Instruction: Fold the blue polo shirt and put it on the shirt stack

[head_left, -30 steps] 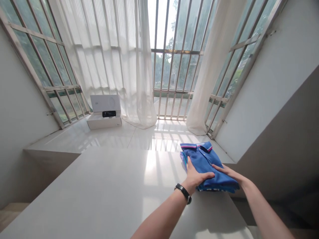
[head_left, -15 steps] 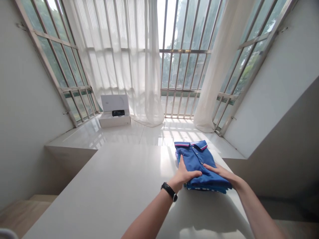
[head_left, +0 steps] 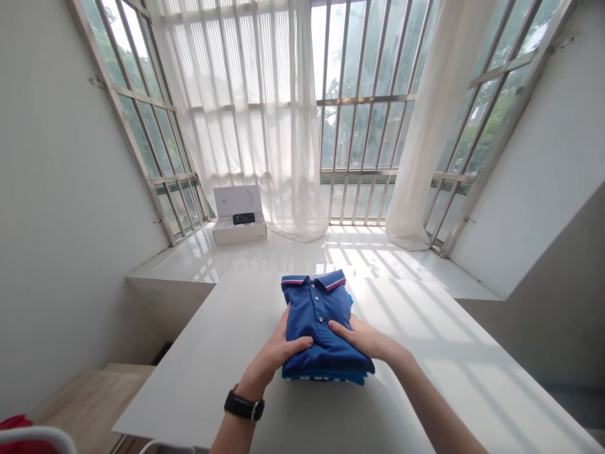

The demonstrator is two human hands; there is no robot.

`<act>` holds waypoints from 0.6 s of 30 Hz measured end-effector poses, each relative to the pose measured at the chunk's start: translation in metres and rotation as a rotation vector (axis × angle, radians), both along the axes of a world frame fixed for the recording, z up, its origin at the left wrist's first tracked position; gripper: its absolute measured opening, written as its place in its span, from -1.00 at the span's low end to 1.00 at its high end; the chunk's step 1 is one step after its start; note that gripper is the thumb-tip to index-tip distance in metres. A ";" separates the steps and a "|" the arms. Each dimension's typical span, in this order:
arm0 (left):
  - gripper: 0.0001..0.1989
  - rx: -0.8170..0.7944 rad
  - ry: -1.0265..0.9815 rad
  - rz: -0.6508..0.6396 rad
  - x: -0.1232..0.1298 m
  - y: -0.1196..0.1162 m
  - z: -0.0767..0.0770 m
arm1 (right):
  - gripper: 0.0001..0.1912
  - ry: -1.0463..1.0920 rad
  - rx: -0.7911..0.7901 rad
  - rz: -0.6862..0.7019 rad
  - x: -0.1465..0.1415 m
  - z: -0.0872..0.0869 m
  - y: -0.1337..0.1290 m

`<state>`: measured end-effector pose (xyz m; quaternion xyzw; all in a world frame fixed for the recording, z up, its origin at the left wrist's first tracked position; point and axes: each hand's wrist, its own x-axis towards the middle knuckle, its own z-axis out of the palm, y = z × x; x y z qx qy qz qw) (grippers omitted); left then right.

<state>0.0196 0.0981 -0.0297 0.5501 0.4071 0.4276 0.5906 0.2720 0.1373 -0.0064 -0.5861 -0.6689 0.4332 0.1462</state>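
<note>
Starting at the far left, there's a bit of red fabric point(head_left: 14, 430) peeking out behind a curved white rail point(head_left: 40, 434) at the bottom corner, with a wooden step point(head_left: 94, 392) just above it. Past the white wall point(head_left: 61, 208) is a barred window point(head_left: 142, 113), and on the glossy tiled floor point(head_left: 236, 265) below it sits an open white box point(head_left: 239, 232) holding a small black device point(head_left: 244, 219) (no clue what it is from up here). A sheer white curtain point(head_left: 302, 126) hangs right beside the box. Moving in on the white tabletop point(head_left: 439, 353), the left hand point(head_left: 278, 352), with a black wristwatch point(head_left: 243, 407) on that wrist, is cupped against the left side of a folded blue polo shirt point(head_left: 316, 321). The shirt lies flat near the tabletop's far edge, its striped collar facing away, with teal fabric point(head_left: 350, 300) showing beneath it. The right hand point(head_left: 363, 338) presses across its front from the other side, so the two hands are close together and clamped on the shirt. Further right are a second curtain point(head_left: 425, 145) and another barred window point(head_left: 501, 94).
</note>
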 end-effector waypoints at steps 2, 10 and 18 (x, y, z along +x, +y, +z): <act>-0.03 0.011 0.007 -0.020 -0.018 -0.012 0.008 | -0.02 -0.083 0.010 0.097 -0.012 0.011 -0.007; -0.02 -0.027 0.180 0.184 -0.033 -0.027 0.012 | -0.53 -0.574 0.504 0.251 -0.047 0.102 -0.022; -0.33 0.234 0.514 0.292 -0.020 -0.050 0.023 | -0.22 -0.604 0.421 0.449 -0.093 0.077 0.049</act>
